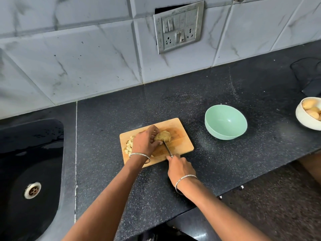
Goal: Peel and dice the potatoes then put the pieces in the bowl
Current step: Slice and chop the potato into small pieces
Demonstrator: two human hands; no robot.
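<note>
A peeled potato (163, 136) is gripped by the left hand (145, 140), fingers curled over it on the wooden cutting board (180, 145). A knife (167, 148) is held by its handle in the right hand (180, 168), fist closed, blade set against the potato's near side. Diced pieces (128, 146) are piled on the board's left end, just behind the left wrist. A mint green bowl (225, 121) is placed right of the board, apart from it. A white bowl (305, 119) of whole potatoes (310, 106) is seen at far right. A black sink (31, 171) is set into the dark counter (208, 87) at left.
</note>
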